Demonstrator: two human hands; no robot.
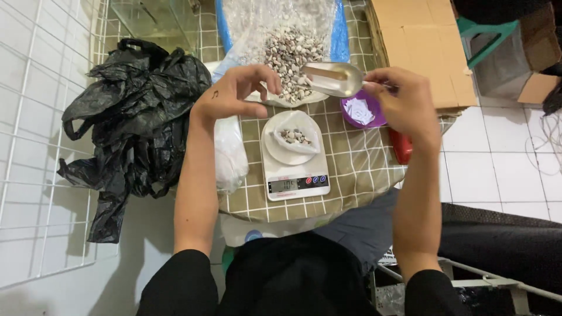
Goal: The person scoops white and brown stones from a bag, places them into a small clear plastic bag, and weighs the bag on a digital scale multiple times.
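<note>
While the right hand (404, 102) holds a metal scoop (336, 78), the left hand's (237, 90) grip hangs open.

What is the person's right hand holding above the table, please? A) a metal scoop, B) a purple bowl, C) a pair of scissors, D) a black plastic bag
A: the right hand grips the handle of a shiny metal scoop, held above the digital scale near the big bag of small shells, while the left hand holds no tool.
</note>
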